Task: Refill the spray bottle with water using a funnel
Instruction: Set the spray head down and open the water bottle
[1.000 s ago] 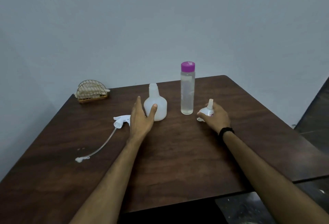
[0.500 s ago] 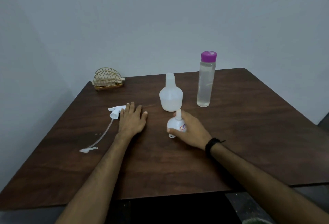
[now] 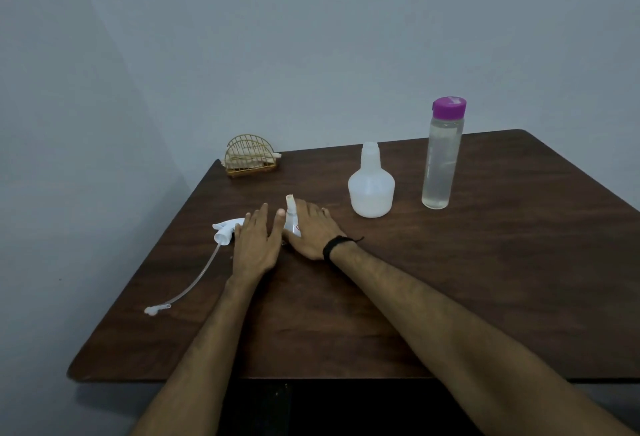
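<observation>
A white spray bottle [image 3: 371,190] stands uncapped on the dark wooden table [image 3: 485,280]. To its right stands a tall clear water bottle [image 3: 441,155] with a purple cap. My right hand [image 3: 311,231] grips a small white funnel [image 3: 291,216], spout up, resting on the table. My left hand [image 3: 254,245] lies flat beside it, fingers apart, its thumb close to the funnel. The white spray head [image 3: 224,230] with its long tube [image 3: 194,283] lies just left of my left hand.
A gold wire napkin holder [image 3: 250,156] sits at the table's far left corner. A grey wall runs behind the table. The table's left and near edges drop off to the floor.
My right hand slid the funnel leftward across the table, from beside the water bottle to next to my left hand. My left hand left the spray bottle and settled flat by the spray head.
</observation>
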A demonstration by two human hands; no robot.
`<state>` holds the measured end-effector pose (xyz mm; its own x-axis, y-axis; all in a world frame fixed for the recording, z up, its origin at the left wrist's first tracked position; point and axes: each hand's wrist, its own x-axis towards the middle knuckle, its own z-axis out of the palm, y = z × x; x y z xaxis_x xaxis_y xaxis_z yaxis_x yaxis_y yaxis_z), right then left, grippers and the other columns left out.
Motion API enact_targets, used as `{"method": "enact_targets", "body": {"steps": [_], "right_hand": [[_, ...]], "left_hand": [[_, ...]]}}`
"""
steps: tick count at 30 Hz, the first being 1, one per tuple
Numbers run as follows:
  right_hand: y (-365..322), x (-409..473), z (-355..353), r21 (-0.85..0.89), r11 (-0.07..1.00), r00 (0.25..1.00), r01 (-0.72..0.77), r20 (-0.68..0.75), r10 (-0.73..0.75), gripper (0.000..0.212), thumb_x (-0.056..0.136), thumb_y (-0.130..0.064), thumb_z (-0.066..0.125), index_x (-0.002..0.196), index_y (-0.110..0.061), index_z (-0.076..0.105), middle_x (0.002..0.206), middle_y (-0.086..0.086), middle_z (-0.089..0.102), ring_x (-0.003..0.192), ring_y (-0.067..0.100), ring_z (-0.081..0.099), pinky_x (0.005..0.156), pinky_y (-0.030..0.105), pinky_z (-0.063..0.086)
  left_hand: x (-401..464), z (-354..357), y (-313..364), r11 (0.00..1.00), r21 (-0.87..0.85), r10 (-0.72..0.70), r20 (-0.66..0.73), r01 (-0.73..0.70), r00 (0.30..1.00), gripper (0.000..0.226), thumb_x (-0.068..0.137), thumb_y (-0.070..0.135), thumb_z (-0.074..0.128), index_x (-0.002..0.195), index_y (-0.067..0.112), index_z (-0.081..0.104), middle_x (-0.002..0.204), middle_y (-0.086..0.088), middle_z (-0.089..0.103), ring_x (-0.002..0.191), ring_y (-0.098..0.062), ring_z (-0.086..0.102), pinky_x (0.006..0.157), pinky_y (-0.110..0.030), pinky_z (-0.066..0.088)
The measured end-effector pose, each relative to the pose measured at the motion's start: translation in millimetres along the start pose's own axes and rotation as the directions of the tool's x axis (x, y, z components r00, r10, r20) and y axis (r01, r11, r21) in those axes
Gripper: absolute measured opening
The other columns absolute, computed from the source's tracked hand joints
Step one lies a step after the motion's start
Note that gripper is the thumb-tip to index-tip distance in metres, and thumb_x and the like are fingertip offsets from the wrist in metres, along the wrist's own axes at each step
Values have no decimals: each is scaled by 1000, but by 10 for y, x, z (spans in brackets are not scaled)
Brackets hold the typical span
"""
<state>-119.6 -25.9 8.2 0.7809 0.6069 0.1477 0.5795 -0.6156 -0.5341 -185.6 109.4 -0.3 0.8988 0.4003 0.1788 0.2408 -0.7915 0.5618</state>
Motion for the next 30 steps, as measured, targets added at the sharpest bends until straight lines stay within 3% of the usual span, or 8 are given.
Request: {"method": "enact_targets", "body": {"steps": [4,7,11,15,18,25,28,30], "right_hand": [[45,69,-1,46,999,1000,-17,24,16,90,89,-49,59,156,-11,13,161,13,25,149,29,24,122,50,18],[122,-41,-28,147,989,999,21,-38,-15,95,83,-38,70,155,-13,14,162,10,22,149,27,21,122,50,19],[234,-303,-161,206,970,962,129,-262,-73,73,82,-23,70,146,-14,36,148,8,40,135,22,41,111,38,40],[449,-553,-383,40,984,786,176,-608,-116,31,86,-16,65,117,-14,60,114,2,58,105,15,52,87,30,50],[731,-656,-597,25,997,647,75,-762,-30,24,84,-15,67,106,-12,61,106,3,59,97,17,53,80,28,47],[1436,-813,-1140,246,946,364,-211,-878,309,63,78,-38,77,126,-10,47,125,9,51,113,21,49,93,40,49],[1580,-766,-1235,541,825,441,-164,-708,552,96,69,-58,81,143,-20,32,142,4,44,129,19,44,105,40,42],[1624,-726,-1227,607,787,556,-109,-619,554,104,66,-62,82,147,-29,25,146,1,45,131,18,45,104,39,42]], "left_hand": [[-11,23,43,998,48,32,5,-32,999,85,96,71,23,159,15,25,165,-9,27,155,-25,15,125,-48,8],[-46,69,79,984,112,153,-101,-142,983,87,96,72,24,161,14,16,168,-8,18,156,-23,9,125,-42,7],[-177,174,298,916,127,401,-227,-382,887,75,100,56,32,160,13,19,167,-7,20,156,-19,10,126,-38,10],[-280,340,644,815,51,561,-315,-576,766,52,103,17,45,153,6,36,161,-11,35,154,-20,21,124,-38,23],[-255,486,928,774,-27,588,-340,-633,734,47,102,11,48,148,3,42,155,-12,42,151,-22,29,122,-35,27],[-41,657,1590,865,-281,329,-309,-416,893,71,95,45,63,151,14,35,157,-4,38,145,-17,33,114,-32,32],[33,688,1800,852,-292,318,-367,-433,874,73,91,46,69,148,14,37,153,-5,41,139,-18,40,113,-34,39],[55,700,1933,824,-257,375,-418,-504,827,71,91,44,69,146,11,40,150,-8,44,139,-22,42,113,-38,40]]}}
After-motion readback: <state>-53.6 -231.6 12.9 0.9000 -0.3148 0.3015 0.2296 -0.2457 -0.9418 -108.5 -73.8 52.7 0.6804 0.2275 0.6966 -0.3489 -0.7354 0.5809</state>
